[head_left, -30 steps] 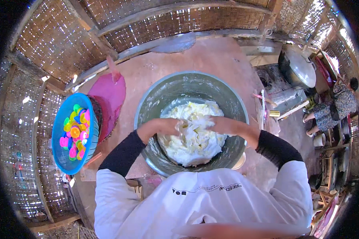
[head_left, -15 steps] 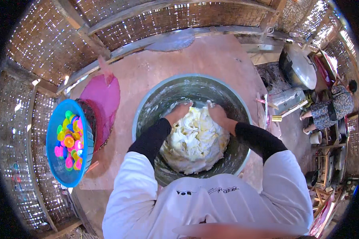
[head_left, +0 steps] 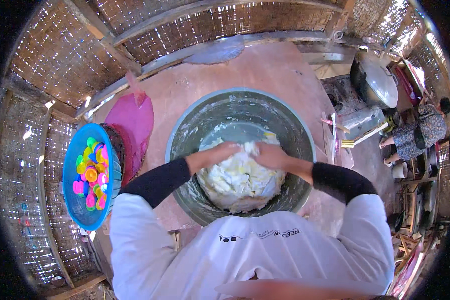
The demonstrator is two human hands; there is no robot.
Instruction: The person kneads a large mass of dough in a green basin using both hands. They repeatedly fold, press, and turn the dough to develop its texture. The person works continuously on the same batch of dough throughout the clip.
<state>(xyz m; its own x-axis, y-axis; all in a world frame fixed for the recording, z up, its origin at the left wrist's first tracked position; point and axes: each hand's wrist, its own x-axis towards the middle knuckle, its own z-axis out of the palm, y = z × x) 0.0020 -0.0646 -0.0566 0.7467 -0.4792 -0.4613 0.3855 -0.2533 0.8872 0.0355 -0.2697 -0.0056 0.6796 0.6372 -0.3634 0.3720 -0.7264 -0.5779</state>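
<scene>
A large mass of pale, sticky dough point(head_left: 240, 185) with yellowish streaks sits in a wide dark green basin point(head_left: 185, 192), whose inner wall is smeared with flour and dough. Over the far part of the mass, my left hand point(head_left: 222, 152) and my right hand point(head_left: 272, 156) come close together. Both hands are closed on the dough, and a white lump of it shows between them. Dough and blur partly hide the fingertips.
A blue basket point(head_left: 69, 200) of colourful small plastic moulds stands at the left, beside a pink round lid-like sheet point(head_left: 135, 117). The basin rests on a pinkish tabletop point(head_left: 265, 65). At the right are a big lidded pot point(head_left: 377, 82) and another person point(head_left: 422, 127).
My hands have moved inward and slightly nearer me, from the far sides of the dough to almost meeting over it. The dough's far edge is now folded toward me.
</scene>
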